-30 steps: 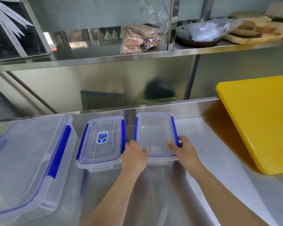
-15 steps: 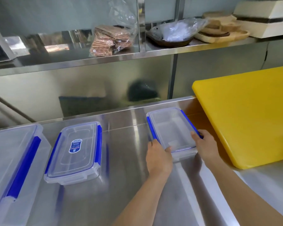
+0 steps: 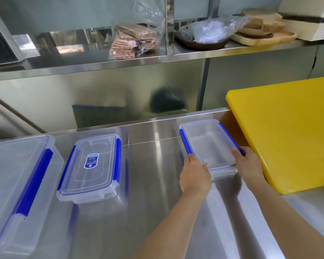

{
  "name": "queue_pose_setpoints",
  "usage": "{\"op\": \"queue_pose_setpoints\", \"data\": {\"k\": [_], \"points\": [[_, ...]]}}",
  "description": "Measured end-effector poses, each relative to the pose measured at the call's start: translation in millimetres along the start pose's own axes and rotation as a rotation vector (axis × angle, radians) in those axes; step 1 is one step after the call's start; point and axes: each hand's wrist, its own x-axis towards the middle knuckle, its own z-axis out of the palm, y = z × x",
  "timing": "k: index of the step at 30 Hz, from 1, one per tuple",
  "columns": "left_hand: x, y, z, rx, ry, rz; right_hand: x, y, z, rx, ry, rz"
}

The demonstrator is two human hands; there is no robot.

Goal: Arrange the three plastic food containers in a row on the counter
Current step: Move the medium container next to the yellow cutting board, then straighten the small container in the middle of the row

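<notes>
Three clear plastic containers with blue clip lids stand on the steel counter (image 3: 153,212). The large container (image 3: 17,184) is at the far left, partly cut off by the frame. The medium container (image 3: 91,167), with a blue label on its lid, sits just right of it. The small container (image 3: 208,143) is further right, close to a yellow board. My left hand (image 3: 195,176) grips its near left corner and my right hand (image 3: 248,165) grips its near right corner. A wide gap lies between the small and medium containers.
A thick yellow cutting board (image 3: 288,131) rests on the counter at the right, its edge next to the small container. A steel shelf (image 3: 157,60) above holds a bag of brown packets (image 3: 135,40), a dark tray with plastic (image 3: 204,38) and wooden plates (image 3: 264,32).
Both hands have carried the small container to the right, away from the medium container and up beside the yellow board. The view has shifted right as well.
</notes>
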Motion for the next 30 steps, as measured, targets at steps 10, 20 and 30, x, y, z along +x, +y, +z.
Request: {"op": "queue_pose_setpoints", "data": {"k": [10,20,30], "points": [[12,-87,-135,0.112,0.373,0.082,-53,-63,35,-0.258,0.169,-0.439],[-3,-209,-225,-0.141,0.412,-0.341,-163,-122,181,0.100,-0.708,-0.281],[-5,-193,-182,-0.437,0.347,-0.190,-160,-100,192,-0.008,-0.628,-0.267]]}}
